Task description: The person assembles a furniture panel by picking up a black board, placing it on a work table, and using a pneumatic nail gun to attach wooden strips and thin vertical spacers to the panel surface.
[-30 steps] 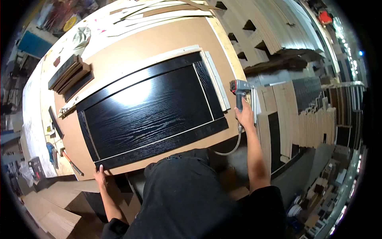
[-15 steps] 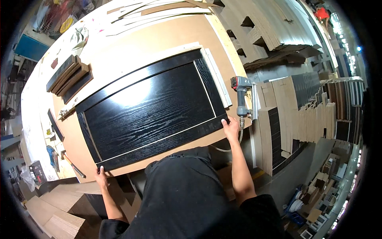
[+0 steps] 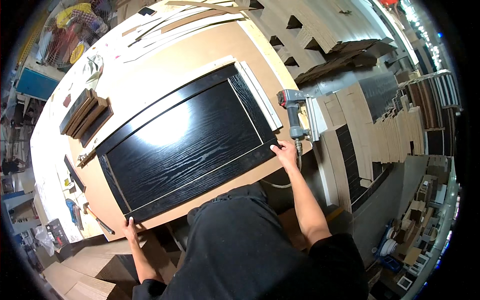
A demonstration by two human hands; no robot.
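A black wood-grain cabinet door (image 3: 185, 135) with a raised frame lies flat on the brown board of the workbench. Pale lines run along the inner edges of its front rail and side stiles. My left hand (image 3: 131, 230) grips the door's near left corner, thumb on top, the other fingers mostly hidden at the edge. At the near right corner my right hand (image 3: 285, 154) pinches the front rail, its thumb pressed on the black face. White strips (image 3: 261, 97) border the door's right side, and another strip runs along its far side.
A nail gun (image 3: 295, 115) with a hose lies right of the door. Dark wood pieces (image 3: 86, 114) are stacked to the left. A hammer (image 3: 99, 218) rests at the left front edge. Thin strips (image 3: 195, 20) lie at the far end; stacked boards (image 3: 345, 150) stand on the right.
The whole view has shifted and turned slightly. Both hands keep their hold on the same two corners, and the door shows no clear movement against the strips.
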